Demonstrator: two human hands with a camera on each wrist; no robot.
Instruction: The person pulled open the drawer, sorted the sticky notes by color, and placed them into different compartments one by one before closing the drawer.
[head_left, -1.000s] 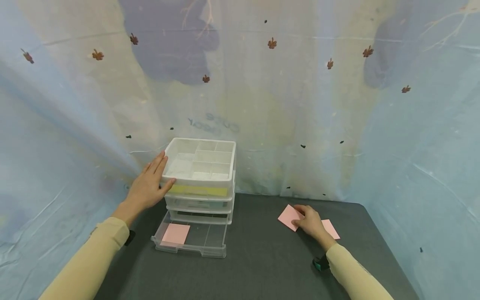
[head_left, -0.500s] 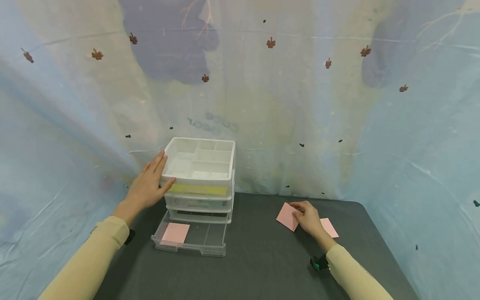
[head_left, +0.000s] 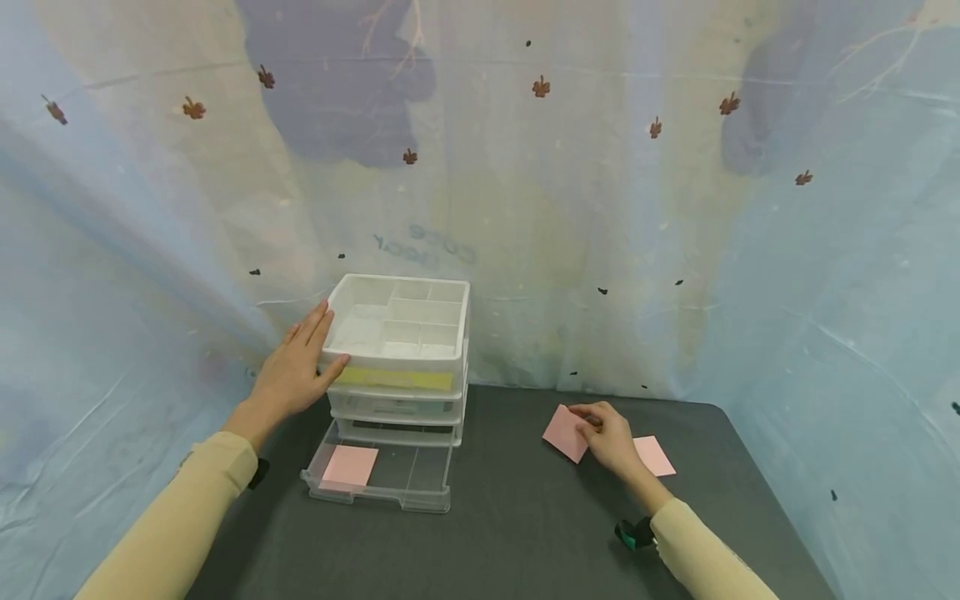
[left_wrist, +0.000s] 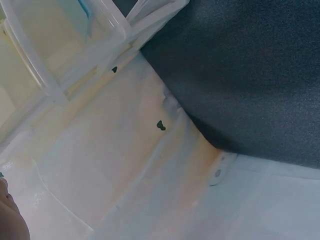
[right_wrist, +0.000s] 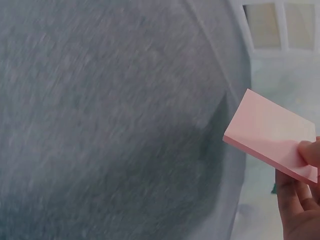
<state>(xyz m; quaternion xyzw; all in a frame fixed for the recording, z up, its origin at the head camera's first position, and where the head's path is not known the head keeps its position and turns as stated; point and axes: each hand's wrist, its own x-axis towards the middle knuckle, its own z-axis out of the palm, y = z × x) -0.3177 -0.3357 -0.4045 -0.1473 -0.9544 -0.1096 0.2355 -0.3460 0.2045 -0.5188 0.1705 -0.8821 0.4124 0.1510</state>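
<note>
In the head view my left hand rests, fingers straight, against the left side of a white drawer organizer. The bottom clear drawer is pulled out, and a pink sticky note pad lies in its left part. On the right, my right hand pinches another pink sticky note pad by its corner. The right wrist view shows this pad held tilted above the table, thumb on top and fingers below. A third pink pad lies on the table, partly behind the right hand.
The organizer's top tray has several compartments. Yellow contents show through an upper drawer. A dark grey table carries everything, and a patterned curtain hangs behind it and along both sides.
My right hand has moved slightly left with the pink pad, which is now tilted more upright. The left hand and the organizer have stayed in place.
</note>
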